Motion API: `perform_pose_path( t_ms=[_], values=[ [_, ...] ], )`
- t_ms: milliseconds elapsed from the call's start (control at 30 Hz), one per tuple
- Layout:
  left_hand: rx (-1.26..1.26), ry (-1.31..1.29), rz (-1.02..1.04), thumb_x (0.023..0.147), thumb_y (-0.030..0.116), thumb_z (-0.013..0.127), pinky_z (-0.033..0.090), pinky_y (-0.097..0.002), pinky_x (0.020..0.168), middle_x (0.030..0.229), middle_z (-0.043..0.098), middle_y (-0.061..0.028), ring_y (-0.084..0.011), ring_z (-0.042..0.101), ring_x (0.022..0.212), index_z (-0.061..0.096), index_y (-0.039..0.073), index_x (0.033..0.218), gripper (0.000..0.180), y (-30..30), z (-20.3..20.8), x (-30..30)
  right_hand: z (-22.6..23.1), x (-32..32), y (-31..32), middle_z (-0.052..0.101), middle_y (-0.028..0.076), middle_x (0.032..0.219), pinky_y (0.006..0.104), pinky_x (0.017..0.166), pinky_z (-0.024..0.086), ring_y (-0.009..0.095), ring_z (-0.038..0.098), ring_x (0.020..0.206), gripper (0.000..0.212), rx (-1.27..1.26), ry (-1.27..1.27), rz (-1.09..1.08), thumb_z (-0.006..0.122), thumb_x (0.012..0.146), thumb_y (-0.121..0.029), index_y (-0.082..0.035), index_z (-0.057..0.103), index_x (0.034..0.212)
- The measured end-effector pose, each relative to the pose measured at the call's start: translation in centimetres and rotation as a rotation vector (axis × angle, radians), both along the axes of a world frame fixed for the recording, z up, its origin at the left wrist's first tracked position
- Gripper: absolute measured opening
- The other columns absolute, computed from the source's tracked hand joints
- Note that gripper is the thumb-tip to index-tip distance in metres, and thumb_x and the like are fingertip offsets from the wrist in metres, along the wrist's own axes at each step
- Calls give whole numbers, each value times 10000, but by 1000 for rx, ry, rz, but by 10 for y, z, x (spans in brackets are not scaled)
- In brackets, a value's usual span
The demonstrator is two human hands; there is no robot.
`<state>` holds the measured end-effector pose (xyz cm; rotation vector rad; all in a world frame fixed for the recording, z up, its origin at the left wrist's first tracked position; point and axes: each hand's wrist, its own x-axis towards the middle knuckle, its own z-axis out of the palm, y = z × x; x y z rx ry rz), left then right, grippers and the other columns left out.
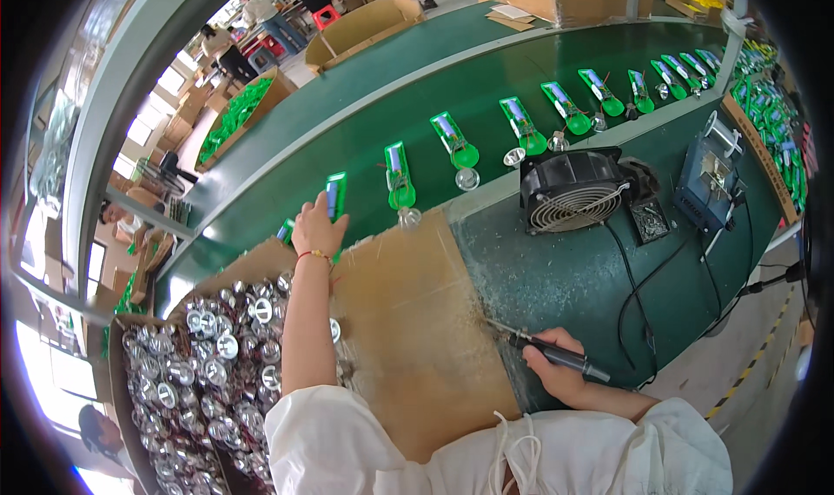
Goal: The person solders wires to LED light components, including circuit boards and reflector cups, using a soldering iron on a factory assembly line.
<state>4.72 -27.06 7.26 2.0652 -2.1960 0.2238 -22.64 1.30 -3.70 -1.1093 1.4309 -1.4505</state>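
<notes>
The left hand [319, 233], at nine o'clock from the centre of the view, reaches onto a flat, elongated bright green plastic housing with a bluish-purple insert [335, 191], which lies at ten o'clock on a long, dark green work surface [347, 148]. Its thumb and forefinger stand apart at the housing's near end; whether they grip it I cannot tell. Between four and five o'clock, the right hand [556, 369] has its fingers wrapped around a slim soldering iron with a dark handle [556, 353], the metal tip pointing toward ten o'clock over the edge of a worn brown cardboard sheet [417, 321]. More such green housings, many with round silvery reflectors beside them, form a curved row from eleven to two o'clock. A cardboard box heaped with silvery reflectors [217, 373] sits at eight o'clock. A square black fan with a wire grille [573, 204] stands between two and three o'clock, and nearer three, a blue-grey box-shaped bench unit carrying a spool [705, 187].
</notes>
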Motion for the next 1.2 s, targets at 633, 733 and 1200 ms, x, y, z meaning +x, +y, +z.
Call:
perform_pose_path(
  t_ms=[633, 733, 1200],
  values=[
    [-138, -97, 322, 691, 305, 672, 350, -438, 812, 1058, 484, -122, -300, 456, 995, 498, 95, 1148, 533, 357, -55, 22, 9, 5, -2, 569, 54, 690, 196, 499, 405, 76, 509, 554, 161, -70, -148, 27, 607, 828, -146, -22, 506, 848],
    [-219, -156, 128, 742, 221, 623, 348, -424, 824, 1058, 504, -77, -255, 465, 1006, 543, 132, 1106, 384, 356, -71, 17, 11, 6, 2, 585, 65, 703, 209, 530, 456, 82, 541, 580, 165, -42, -152, 30, 622, 810, -118, 0, 521, 865],
    [-397, 342, 261, 628, 153, 693, 374, -400, 764, 894, 523, -84, -289, 502, 866, 546, 74, 871, 295, 352, -52, 25, 14, 5, 1, 573, 56, 702, 193, 526, 417, 73, 509, 569, 152, -33, -86, 5, 600, 826, -136, -15, 520, 869]
  ],
)
